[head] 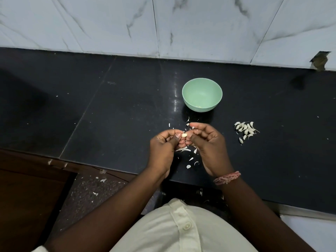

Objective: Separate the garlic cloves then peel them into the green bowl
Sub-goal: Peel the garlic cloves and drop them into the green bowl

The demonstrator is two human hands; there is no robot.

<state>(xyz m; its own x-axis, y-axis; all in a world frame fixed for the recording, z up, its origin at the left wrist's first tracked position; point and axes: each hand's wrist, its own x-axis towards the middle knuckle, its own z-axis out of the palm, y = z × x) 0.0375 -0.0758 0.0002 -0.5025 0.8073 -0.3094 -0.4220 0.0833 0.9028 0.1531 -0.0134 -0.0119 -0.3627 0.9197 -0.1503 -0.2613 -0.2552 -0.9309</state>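
Clove crosswise between pinching fingers

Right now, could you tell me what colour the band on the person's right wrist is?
Pinkish-red thread band, seen in the head view.

The person wears a cream, off-white shirt with a buttoned placket down the front, two pale round buttons showing on it, one near the collar edge and one lower. Both forearms are bare, with no sleeve reaching the wrists. Around the wrist of the right hand sits a band of thin pinkish threads, wound several times, possibly with a frayed knot, though that detail is too small to be sure.
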